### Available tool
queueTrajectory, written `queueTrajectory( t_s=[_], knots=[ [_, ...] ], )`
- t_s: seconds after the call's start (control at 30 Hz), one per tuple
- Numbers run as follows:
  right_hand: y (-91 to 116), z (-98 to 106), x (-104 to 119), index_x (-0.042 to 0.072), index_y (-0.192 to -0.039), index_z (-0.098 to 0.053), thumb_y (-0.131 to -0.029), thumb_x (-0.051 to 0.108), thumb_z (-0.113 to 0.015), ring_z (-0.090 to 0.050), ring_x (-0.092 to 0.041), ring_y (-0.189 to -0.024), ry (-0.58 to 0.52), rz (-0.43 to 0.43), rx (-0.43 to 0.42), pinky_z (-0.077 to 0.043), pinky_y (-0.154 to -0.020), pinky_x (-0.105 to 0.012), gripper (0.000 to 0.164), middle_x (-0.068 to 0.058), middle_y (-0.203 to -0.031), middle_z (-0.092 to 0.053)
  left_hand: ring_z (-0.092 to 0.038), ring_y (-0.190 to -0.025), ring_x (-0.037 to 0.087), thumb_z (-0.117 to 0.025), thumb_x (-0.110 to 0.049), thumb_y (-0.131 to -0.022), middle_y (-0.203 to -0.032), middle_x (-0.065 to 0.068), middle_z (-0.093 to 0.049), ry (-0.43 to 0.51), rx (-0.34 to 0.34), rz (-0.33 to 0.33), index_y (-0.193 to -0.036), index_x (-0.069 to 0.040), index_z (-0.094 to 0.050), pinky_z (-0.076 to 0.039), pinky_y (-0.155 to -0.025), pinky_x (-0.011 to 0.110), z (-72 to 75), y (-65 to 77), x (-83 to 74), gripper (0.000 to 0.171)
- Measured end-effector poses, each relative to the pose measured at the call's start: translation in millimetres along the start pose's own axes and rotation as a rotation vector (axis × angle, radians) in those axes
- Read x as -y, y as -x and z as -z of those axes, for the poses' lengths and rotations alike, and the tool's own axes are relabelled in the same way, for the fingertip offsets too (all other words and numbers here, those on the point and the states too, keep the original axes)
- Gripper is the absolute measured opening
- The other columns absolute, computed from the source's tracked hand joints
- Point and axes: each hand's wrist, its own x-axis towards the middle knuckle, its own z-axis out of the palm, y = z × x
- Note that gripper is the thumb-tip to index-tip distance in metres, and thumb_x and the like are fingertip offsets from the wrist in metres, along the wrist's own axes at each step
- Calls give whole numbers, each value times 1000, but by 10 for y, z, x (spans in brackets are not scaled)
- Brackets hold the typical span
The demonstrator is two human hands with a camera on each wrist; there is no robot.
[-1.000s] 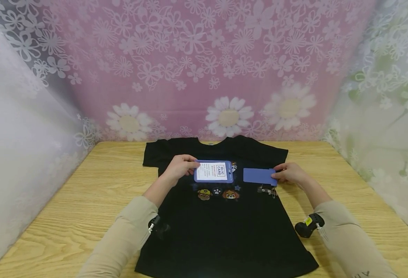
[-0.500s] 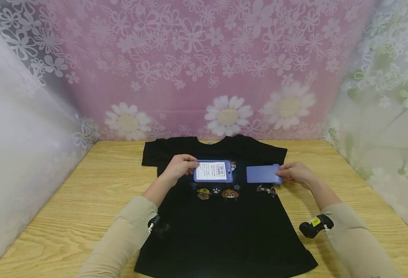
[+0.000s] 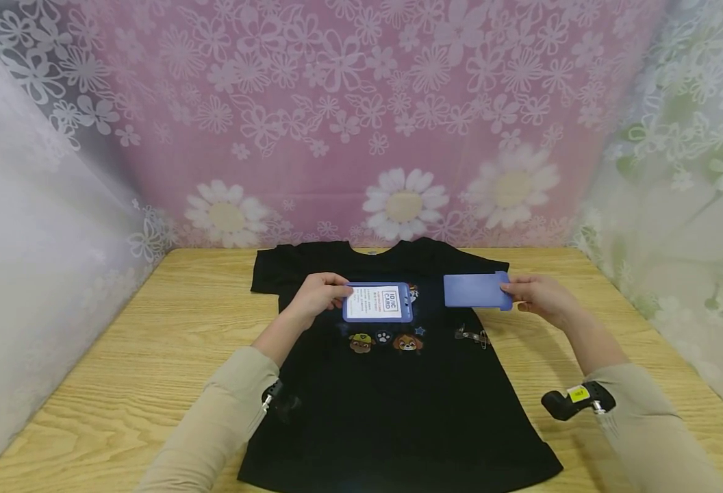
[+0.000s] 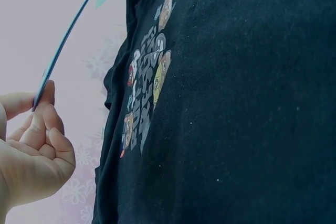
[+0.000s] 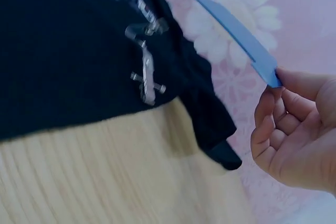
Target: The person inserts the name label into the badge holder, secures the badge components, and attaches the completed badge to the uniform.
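The blue panel (image 3: 474, 291) sits higher and farther to the right than in the earlier frames, carried by the right hand (image 3: 540, 296), while the left hand (image 3: 321, 298) is almost where it was. We take this to mean the two flat pieces are being kept separate, with a wider gap between them.

Nearest us are the two sleeves (image 3: 213, 411), each with a camera at the wrist, and the lower part of the black T-shirt (image 3: 398, 424), spread on the wooden table (image 3: 152, 356). Beyond that we find the printed dog faces (image 3: 361, 343) and, near the shirt's right side edge, a metal clip (image 3: 475, 336), which the panel no longer overlaps.

Farther up, the left hand pinches the near end of the blue card holder (image 3: 376, 320) between thumb and fingers, over the shirt's chest; its white insert (image 3: 376, 303) reads "ID/IC CARD". The right hand pinches the panel's outer end, lifted above the shirt.

Behind everything hangs a pink flowered backdrop (image 3: 312, 171).
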Motion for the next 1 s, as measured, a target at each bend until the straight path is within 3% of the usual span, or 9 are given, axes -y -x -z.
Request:
queueTrajectory(
  t_s=[0.1, 0.3, 0.57, 1.0],
  knots=[
    [39, -35, 72, 18, -85, -65, -96, 19, -52, -54, -9, -71, -85, 14, 32, -41, -67, -27, 16, 5, -76, -61, -56, -69, 17, -63, -12, -85, -85, 9, -63, 9, 5, 0, -102, 1, -64, -43, -80, 48, -3, -6, 10, 21],
    [56, -189, 151, 16, -84, -67, -97, 14, -50, -55, -12, -72, -188, 45, 114, -40, -69, -28, 21, 2, -78, -61, -56, -69, 17, -63, -12, -85, -84, 8, -63, 10, 13, -7, -100, 1, -65, -43, -80, 48, -9, -15, 31, 20],
    [-3, -435, 189, 16, -86, -68, -97, 12, -49, -57, -12, -76, -223, 69, 192, -42, -71, -27, 23, 2, -81, -64, -56, -70, 18, -62, -13, -87, -86, 9, -63, 2, 11, -19, -101, 0, -65, -43, -78, 46, -16, -19, 27, 20],
    [-52, -636, 195, 15, -82, -66, -96, 9, -50, -59, -11, -76, -264, 49, 197, -43, -73, -30, 22, 1, -81, -62, -55, -70, 18, -63, -13, -87, -86, 10, -62, 3, 1, -20, -102, 1, -65, -43, -80, 47, -24, -20, 7, 21]
  ],
)
